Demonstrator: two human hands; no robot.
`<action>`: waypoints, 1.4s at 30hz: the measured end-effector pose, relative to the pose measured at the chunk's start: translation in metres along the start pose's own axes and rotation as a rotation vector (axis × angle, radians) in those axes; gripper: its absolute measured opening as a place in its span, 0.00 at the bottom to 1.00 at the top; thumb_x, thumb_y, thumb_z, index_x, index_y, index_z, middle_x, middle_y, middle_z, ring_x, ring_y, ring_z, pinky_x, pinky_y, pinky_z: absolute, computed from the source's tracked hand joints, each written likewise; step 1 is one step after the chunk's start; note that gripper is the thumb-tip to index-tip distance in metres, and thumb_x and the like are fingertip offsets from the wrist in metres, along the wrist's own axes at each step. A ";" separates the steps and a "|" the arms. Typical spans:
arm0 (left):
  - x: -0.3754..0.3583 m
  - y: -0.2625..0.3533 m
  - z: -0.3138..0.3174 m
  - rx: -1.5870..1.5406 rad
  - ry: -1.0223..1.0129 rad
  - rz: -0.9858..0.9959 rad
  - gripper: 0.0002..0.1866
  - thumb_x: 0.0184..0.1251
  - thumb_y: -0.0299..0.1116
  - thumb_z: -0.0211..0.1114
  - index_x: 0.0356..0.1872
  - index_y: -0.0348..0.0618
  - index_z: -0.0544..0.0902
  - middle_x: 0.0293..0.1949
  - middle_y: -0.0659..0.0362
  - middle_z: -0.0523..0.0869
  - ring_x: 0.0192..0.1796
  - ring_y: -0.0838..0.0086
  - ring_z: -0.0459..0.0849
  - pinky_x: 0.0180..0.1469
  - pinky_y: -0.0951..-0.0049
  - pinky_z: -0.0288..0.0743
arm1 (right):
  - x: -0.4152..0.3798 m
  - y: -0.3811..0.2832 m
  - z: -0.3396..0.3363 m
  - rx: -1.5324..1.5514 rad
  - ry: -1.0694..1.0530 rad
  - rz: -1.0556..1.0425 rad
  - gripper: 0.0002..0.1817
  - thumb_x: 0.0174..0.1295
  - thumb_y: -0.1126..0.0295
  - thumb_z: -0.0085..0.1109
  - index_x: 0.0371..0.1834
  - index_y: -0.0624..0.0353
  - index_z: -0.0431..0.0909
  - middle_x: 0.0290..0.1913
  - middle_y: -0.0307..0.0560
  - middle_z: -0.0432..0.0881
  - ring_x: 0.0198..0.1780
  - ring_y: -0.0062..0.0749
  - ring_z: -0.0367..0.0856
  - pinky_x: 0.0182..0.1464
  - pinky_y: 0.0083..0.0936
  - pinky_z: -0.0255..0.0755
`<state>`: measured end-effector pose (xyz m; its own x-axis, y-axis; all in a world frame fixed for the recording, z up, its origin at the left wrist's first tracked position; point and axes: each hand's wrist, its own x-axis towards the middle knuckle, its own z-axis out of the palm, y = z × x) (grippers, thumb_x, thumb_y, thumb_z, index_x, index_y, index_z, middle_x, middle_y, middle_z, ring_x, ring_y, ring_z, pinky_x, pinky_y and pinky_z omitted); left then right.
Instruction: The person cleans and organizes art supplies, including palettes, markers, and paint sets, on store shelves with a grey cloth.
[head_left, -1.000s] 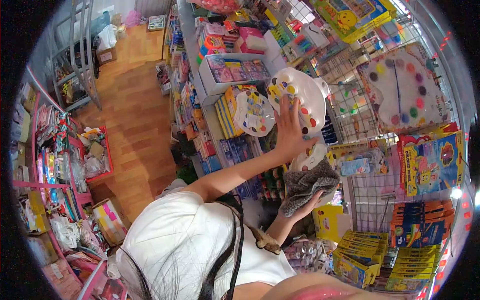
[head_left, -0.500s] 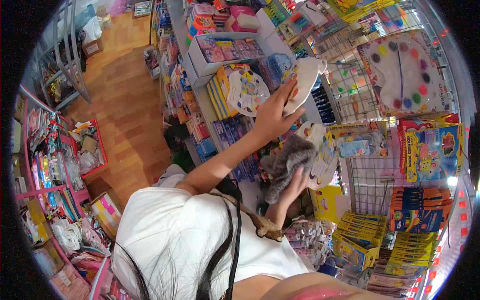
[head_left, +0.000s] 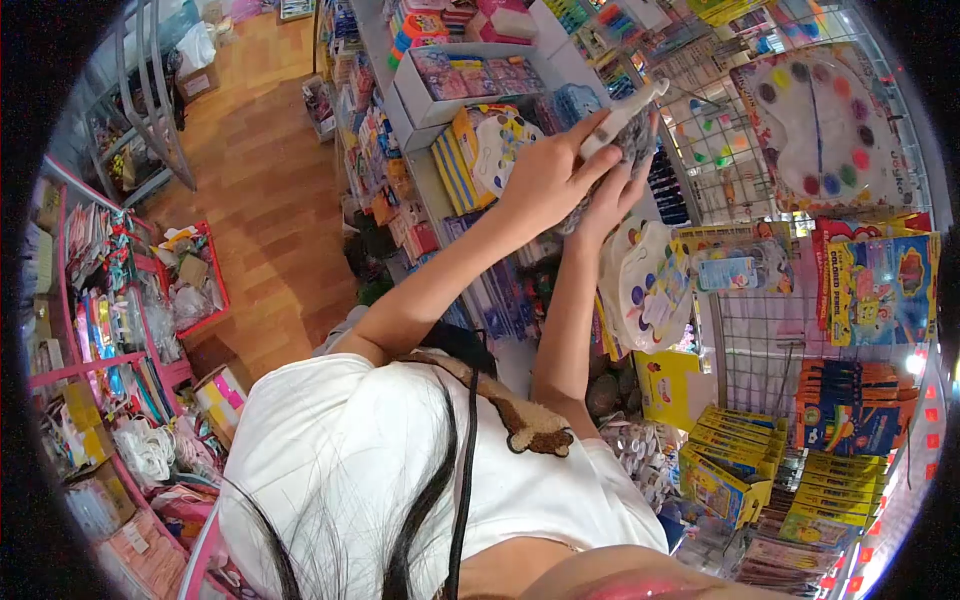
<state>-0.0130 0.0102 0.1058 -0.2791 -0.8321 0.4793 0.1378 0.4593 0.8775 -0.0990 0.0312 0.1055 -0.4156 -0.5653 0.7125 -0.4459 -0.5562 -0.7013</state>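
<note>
In the head view my left hand (head_left: 545,180) grips a white palette-shaped paint set (head_left: 632,106), tilted so that it shows nearly edge-on. My right hand (head_left: 605,205) holds a grey cloth (head_left: 632,138) against the set's underside, with the fingers partly hidden by the cloth and the other hand. Below and to the right hangs another palette-shaped paint set (head_left: 650,285) on the wire rack. Beyond my left hand, a similar palette set (head_left: 500,150) rests against a yellow-and-blue striped stack on the shelf.
A wire grid rack (head_left: 755,335) on the right carries a large paint palette pack (head_left: 815,130), colored pencil packs (head_left: 885,290) and yellow boxes (head_left: 725,480). An open white box (head_left: 420,105) of small packs stands ahead. A red-rimmed basket (head_left: 222,275) sits on the wooden floor (head_left: 265,180) at left.
My right hand has moved up with the grey cloth from beside the hanging set to the held paint set. My left hand has turned that set nearly edge-on.
</note>
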 end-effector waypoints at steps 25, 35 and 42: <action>-0.014 0.007 0.014 -0.031 0.019 -0.080 0.27 0.65 0.52 0.52 0.56 0.41 0.73 0.22 0.53 0.81 0.22 0.69 0.79 0.26 0.70 0.69 | 0.039 0.034 -0.012 0.173 0.210 0.411 0.13 0.64 0.64 0.41 0.41 0.62 0.72 0.34 0.42 0.75 0.34 0.26 0.74 0.37 0.24 0.69; -0.017 0.011 0.019 0.054 0.069 -0.020 0.29 0.64 0.55 0.50 0.60 0.47 0.68 0.33 0.48 0.84 0.32 0.59 0.84 0.34 0.66 0.75 | -0.026 0.014 -0.009 0.233 0.204 0.471 0.18 0.64 0.61 0.42 0.48 0.62 0.71 0.39 0.43 0.75 0.39 0.27 0.75 0.40 0.25 0.69; -0.021 0.009 0.024 -0.054 -0.003 -0.052 0.32 0.65 0.55 0.51 0.60 0.40 0.67 0.26 0.51 0.82 0.26 0.64 0.82 0.28 0.68 0.72 | 0.026 0.000 -0.014 0.201 0.181 0.328 0.16 0.64 0.64 0.43 0.51 0.62 0.68 0.39 0.42 0.75 0.37 0.27 0.75 0.37 0.25 0.70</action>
<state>-0.0287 0.0392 0.1037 -0.2904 -0.8533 0.4331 0.1737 0.3981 0.9008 -0.1210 0.0249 0.1244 -0.6505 -0.6260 0.4301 -0.1108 -0.4820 -0.8691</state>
